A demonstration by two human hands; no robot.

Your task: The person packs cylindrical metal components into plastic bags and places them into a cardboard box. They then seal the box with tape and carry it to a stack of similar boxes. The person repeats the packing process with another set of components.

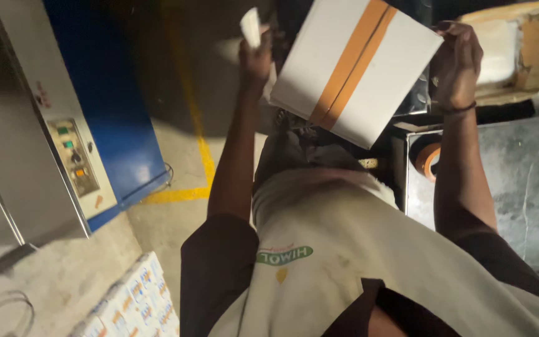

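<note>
White carton (354, 68), already sealed w/ an orange tape strip, is held tilted at upper centre of frame. Right hand (455, 65) is clamped on its right corner; left hand (256, 59), fingers closed on a small white scrap (251, 26), touches the left edge. Tape roll (428, 161) sits on grey table (500, 181), right; carton not yet set down.

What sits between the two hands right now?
In the head view, a white carton sealed with an orange tape strip fills the stretch between the left hand and the right hand; both hands grip its edges.
</note>
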